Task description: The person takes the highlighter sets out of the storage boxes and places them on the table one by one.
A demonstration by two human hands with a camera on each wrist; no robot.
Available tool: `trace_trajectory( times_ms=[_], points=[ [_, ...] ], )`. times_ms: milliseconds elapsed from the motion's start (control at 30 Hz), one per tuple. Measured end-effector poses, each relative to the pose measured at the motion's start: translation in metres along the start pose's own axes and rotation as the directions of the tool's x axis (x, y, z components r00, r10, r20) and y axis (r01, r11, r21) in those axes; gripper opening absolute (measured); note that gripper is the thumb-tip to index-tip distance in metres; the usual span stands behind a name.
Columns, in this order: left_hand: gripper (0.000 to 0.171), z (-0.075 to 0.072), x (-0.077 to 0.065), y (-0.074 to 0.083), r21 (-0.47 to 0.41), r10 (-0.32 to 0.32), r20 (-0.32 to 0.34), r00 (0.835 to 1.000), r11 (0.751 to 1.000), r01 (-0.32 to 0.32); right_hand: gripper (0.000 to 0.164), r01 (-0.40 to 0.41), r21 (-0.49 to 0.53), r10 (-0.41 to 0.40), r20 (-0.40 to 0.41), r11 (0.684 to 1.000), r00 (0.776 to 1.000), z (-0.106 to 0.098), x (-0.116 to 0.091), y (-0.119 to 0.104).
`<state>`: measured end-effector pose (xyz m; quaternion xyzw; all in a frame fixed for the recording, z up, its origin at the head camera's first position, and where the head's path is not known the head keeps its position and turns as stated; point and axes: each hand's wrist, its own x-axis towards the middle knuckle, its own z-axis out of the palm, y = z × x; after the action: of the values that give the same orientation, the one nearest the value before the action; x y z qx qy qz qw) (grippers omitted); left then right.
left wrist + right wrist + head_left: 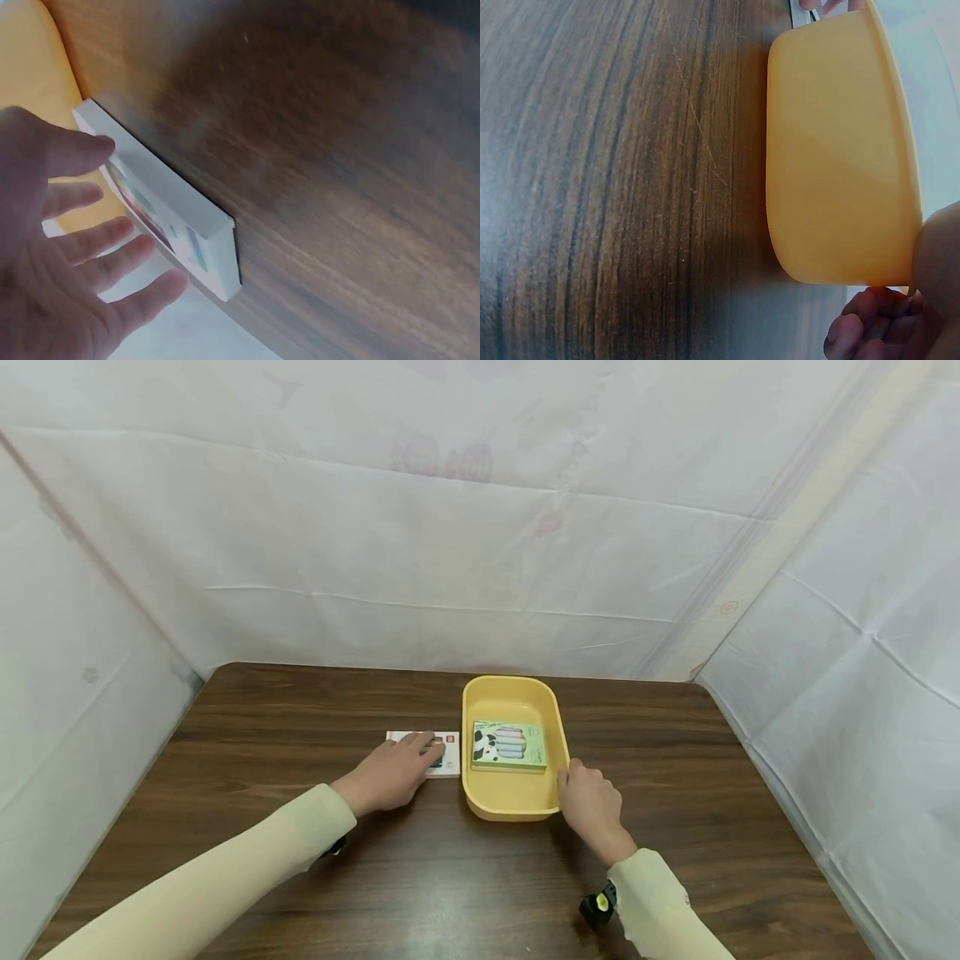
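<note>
My left hand [393,772] reaches over a flat white box [452,762] with a printed picture on top, lying just left of a yellow plastic bin [510,797]. In the left wrist view its fingers [154,300] are spread and slightly bent above the printed face, with the thumb near the long edge of the white box [161,176]. My right hand [590,797] grips the bin's near right rim, fingers curled under the lip outside. Inside the bin lies a green box [532,745] with a panda and pastel sticks or markers printed on it.
A dark wood-grain table [450,885] carries everything. White sheeting [420,552] hangs behind the table and along both sides. Each wrist wears a small black device, such as the one by the right cuff [597,906].
</note>
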<state>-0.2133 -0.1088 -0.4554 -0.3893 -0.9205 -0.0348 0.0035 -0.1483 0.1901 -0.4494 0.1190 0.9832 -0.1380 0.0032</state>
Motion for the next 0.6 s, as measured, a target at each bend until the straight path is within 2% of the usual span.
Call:
trace_trajectory(
  times_ms=[133,200,600],
  points=[
    [0.036,-0.001,-0.001,0.005,0.011,0.033,-0.080,0.996,0.999,-0.033,0.032,-0.001,0.000,0.001,0.003,1.000,1.000,0.000,0.000,0.001],
    [0.036,-0.002,-0.002,0.006,0.008,0.038,-0.097,0.995,0.999,-0.037,0.032,0.000,-0.001,0.000,0.003,1.000,1.000,0.000,0.000,0.001],
    [0.029,-0.003,-0.004,0.012,0.035,0.048,-0.139,0.989,0.998,-0.044,0.031,0.005,0.000,-0.005,-0.007,1.000,1.000,-0.001,-0.001,0.000]
  ],
)
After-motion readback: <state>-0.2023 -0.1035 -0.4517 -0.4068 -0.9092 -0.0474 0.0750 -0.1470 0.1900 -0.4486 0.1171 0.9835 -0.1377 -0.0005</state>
